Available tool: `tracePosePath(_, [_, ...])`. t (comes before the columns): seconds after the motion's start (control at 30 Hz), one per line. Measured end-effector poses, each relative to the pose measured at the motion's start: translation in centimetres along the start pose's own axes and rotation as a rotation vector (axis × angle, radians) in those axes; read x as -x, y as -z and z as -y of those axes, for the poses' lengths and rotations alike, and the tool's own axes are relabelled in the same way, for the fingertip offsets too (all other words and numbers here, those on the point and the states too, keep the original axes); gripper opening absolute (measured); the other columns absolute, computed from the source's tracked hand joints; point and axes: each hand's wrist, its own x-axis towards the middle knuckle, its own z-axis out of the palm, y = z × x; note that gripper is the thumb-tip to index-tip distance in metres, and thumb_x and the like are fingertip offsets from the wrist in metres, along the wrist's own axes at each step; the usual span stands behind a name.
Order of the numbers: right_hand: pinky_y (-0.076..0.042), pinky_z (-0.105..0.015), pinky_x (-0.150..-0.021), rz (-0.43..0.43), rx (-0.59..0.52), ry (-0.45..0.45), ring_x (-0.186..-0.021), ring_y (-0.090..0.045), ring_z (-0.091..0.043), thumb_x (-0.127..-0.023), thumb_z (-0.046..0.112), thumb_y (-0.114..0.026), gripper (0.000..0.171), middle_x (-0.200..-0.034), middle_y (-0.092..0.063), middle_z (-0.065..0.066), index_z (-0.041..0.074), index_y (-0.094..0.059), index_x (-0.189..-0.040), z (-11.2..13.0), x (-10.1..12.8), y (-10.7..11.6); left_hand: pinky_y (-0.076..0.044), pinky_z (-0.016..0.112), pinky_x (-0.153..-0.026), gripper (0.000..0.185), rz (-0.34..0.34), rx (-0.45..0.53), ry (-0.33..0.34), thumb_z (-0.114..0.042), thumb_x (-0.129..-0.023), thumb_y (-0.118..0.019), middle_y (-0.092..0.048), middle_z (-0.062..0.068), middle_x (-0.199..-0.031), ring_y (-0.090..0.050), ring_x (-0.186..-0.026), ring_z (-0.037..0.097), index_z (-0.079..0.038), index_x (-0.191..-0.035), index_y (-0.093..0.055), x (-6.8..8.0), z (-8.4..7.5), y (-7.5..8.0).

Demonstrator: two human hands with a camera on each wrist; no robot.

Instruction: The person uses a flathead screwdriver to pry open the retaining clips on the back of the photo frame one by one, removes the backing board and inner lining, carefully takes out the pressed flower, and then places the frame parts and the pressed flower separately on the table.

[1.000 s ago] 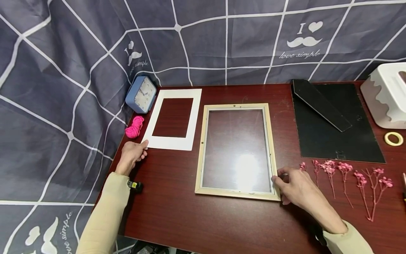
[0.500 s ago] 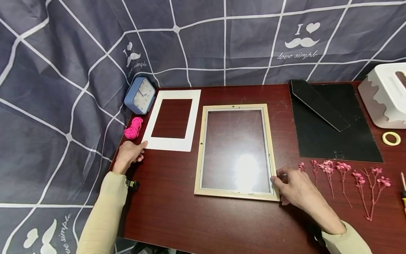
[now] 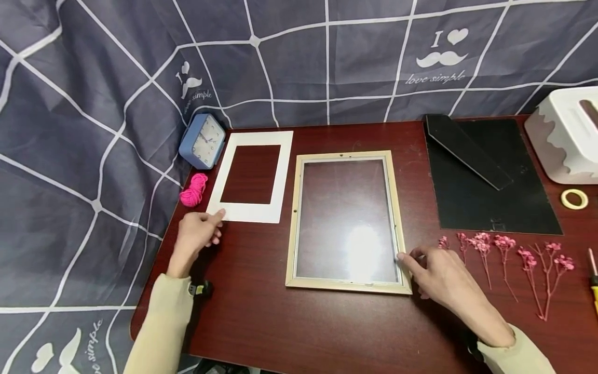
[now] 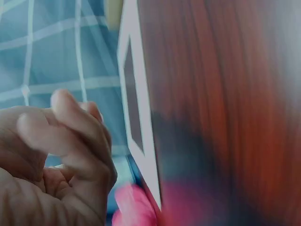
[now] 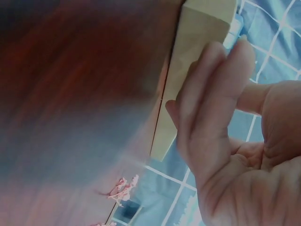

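"I love simple" with a moustache was printed on the grey checked cloth behind the table. A pale wooden picture frame with glass lay flat at the table's middle, a white mat board just to its left. The right hand, fingers relaxed and nearly together, touched the frame's lower right edge. The left hand, loosely curled and holding nothing, had been lifted slightly from where it lay earlier, beside the mat's near corner.
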Motion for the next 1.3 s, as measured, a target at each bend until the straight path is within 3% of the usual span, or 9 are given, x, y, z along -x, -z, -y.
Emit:
tracePosePath(0.2, [-0.046,-0.028,-0.05,-0.016,0.055,0.055,-0.045,-0.06,-0.005,-0.11,0.037,-0.066,0.036,-0.056,-0.064,0.006,0.012,-0.073,-0.085,0.1,-0.1,-0.3,-0.06,0.024,-0.047,0.03,0.114,0.107,-0.135,-0.021,-0.105,-0.074,-0.069,0.004,-0.067,-0.064,-0.051,0.009,0.009,-0.102,-0.075,3.9,-2.1,-4.7])
tracePosePath(0.43, [-0.045,-0.025,-0.049,-0.029,0.058,0.072,-0.043,-0.058,-0.004,-0.107,0.029,-0.069,0.029,-0.051,-0.059,0.008,0.013,-0.071,-0.084,0.5,-0.2,-0.6,-0.064,0.027,-0.055,0.016,0.255,-0.057,-0.242,-0.018,-0.101,-0.08,-0.077,0.008,-0.074,-0.07,-0.056,0.011,-0.002,-0.102,-0.08,7.4,-3.1,-9.1])
tracePosePath(0.57, [-0.044,-0.025,-0.048,-0.036,0.06,0.09,-0.042,-0.058,-0.004,-0.105,0.025,-0.069,0.026,-0.051,-0.059,0.009,0.012,-0.07,-0.082,0.5,-0.7,-1.0,-0.063,0.027,-0.055,0.015,0.286,-0.075,-0.244,-0.018,-0.099,-0.081,-0.077,0.005,-0.073,-0.07,-0.055,0.011,-0.002,-0.101,-0.081,8.3,-3.4,-10.1])
tracePosePath(0.7, [-0.041,-0.025,-0.047,-0.081,0.106,0.122,-0.044,-0.054,-0.003,-0.101,0.026,-0.071,0.024,-0.051,-0.058,0.011,0.016,-0.069,-0.08,-2.0,-2.2,-2.5,-0.066,0.026,-0.057,0.017,0.316,-0.046,-0.255,-0.016,-0.1,-0.079,-0.079,0.007,-0.077,-0.071,-0.057,0.011,0.001,-0.104,-0.08,8.6,-3.5,-10.5])
tracePosePath(0.87, [-0.03,-0.026,-0.047,-0.173,0.192,0.151,-0.053,-0.044,-0.009,-0.095,0.028,-0.073,0.028,-0.053,-0.052,0.011,0.021,-0.061,-0.071,-4.1,-3.1,-3.5,-0.064,0.022,-0.063,0.022,0.258,-0.066,-0.297,-0.015,-0.102,-0.076,-0.081,0.009,-0.09,-0.073,-0.058,0.01,0.0,-0.116,-0.081,9.3,-3.2,-10.9])
tracePosePath(0.97, [-0.03,-0.027,-0.048,-0.186,0.19,0.14,-0.054,-0.043,-0.011,-0.091,0.023,-0.074,0.028,-0.054,-0.05,0.008,0.02,-0.058,-0.068,-2.8,-2.2,-2.9,-0.066,0.022,-0.069,0.024,0.216,-0.056,-0.304,-0.012,-0.104,-0.073,-0.082,0.014,-0.106,-0.077,-0.065,0.013,-0.002,-0.124,-0.08,10.0,-3.0,-11.1])
tracePosePath(1.1, [-0.032,-0.029,-0.049,-0.13,0.167,0.099,-0.055,-0.046,-0.013,-0.092,0.02,-0.072,0.025,-0.054,-0.053,0.006,0.016,-0.06,-0.07,-0.2,-0.3,-1.2,-0.069,0.024,-0.079,0.036,0.268,0.131,-0.234,-0.009,-0.108,-0.066,-0.079,0.021,-0.12,-0.082,-0.089,0.019,0.005,-0.141,-0.068,11.0,-2.7,-11.5])
tracePosePath(1.2, [-0.033,-0.027,-0.049,-0.088,0.17,0.056,-0.057,-0.048,-0.013,-0.095,0.021,-0.071,0.022,-0.056,-0.054,0.007,0.016,-0.063,-0.075,0.9,1.0,-0.1,-0.069,0.024,-0.083,0.049,0.424,0.406,-0.107,-0.011,-0.112,-0.06,-0.078,0.018,-0.119,-0.08,-0.098,0.016,0.011,-0.154,-0.049,11.5,-2.5,-12.1])
tracePosePath(1.3, [-0.033,-0.026,-0.05,-0.075,0.179,0.044,-0.057,-0.048,-0.012,-0.095,0.021,-0.072,0.021,-0.056,-0.053,0.008,0.017,-0.063,-0.077,1.1,1.8,0.2,-0.069,0.025,-0.087,0.045,0.605,0.709,0.067,-0.015,-0.114,-0.056,-0.08,0.007,-0.112,-0.079,-0.098,0.011,0.008,-0.151,-0.044,11.8,-2.2,-13.0])
